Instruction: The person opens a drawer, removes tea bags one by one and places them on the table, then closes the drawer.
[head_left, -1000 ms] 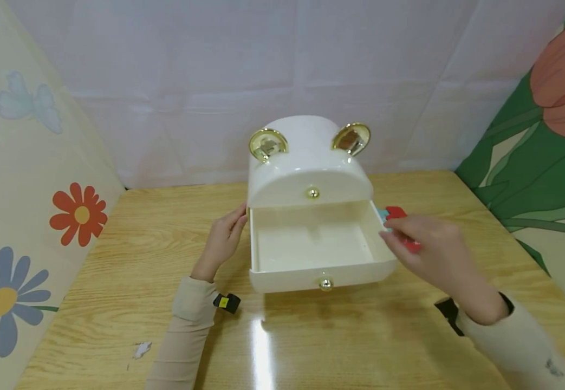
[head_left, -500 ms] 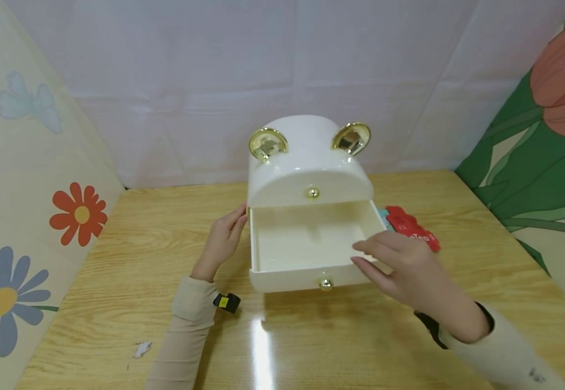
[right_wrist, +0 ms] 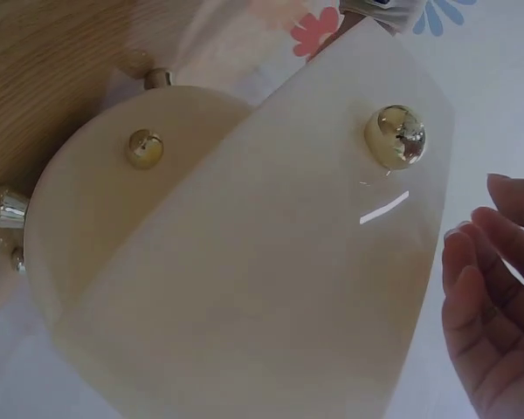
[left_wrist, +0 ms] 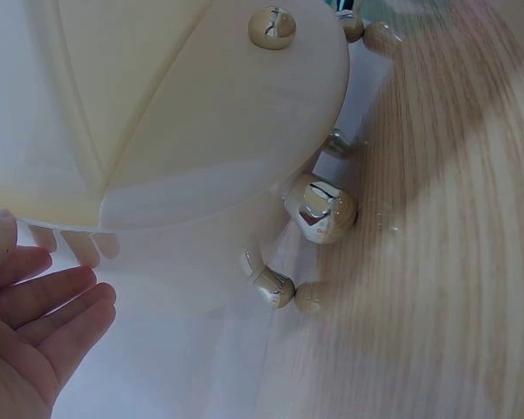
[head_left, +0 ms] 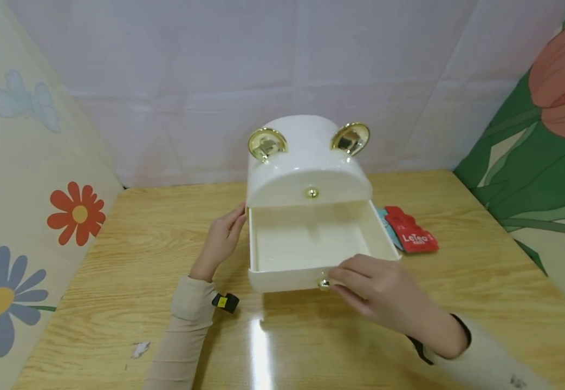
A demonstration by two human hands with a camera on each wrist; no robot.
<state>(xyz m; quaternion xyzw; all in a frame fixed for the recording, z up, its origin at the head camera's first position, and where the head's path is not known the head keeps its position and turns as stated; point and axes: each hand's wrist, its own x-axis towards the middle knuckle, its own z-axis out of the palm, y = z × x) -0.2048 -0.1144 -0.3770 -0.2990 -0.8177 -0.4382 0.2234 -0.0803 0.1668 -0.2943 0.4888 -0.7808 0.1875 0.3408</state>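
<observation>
A glossy white 3-drawer storage box (head_left: pixel 306 157) is stood between the hands on a wood-grain table (head_left: pixel 487 281), with its middle drawer (head_left: pixel 282 280) pulled out and its cream inside exposed. The left hand (head_left: pixel 221 238) is held at the box's left side, its fingers loosely extended and nothing gripped; whether the wall is pressed cannot be told. The right hand (head_left: pixel 384 290) is held at the drawer's front, its fingertips just beside the gold drawer knob (head_left: pixel 324 283); in the right wrist view a gap to the knob is shown, the fingers are loosely bent, and nothing is gripped. Beyond the 2 hands, 2 gold-rimmed ears (head_left: pixel 267 144) are carried on the rounded top, and an upper knob (head_left: pixel 312 193) is fixed to the arched front. Beneath the drawer, a bottom knob (left_wrist: pixel 272 28) and gold feet (left_wrist: pixel 321 209) are seen in the left wrist view. Past the right hand, close by the box's side, a red LeTea packet (head_left: pixel 411 233) is laid partly over a teal packet (head_left: pixel 393 234). A black strap (head_left: pixel 226 302) is seen at the left wrist. Well beyond the hands, a white cloth (head_left: pixel 189 108) is hung.
</observation>
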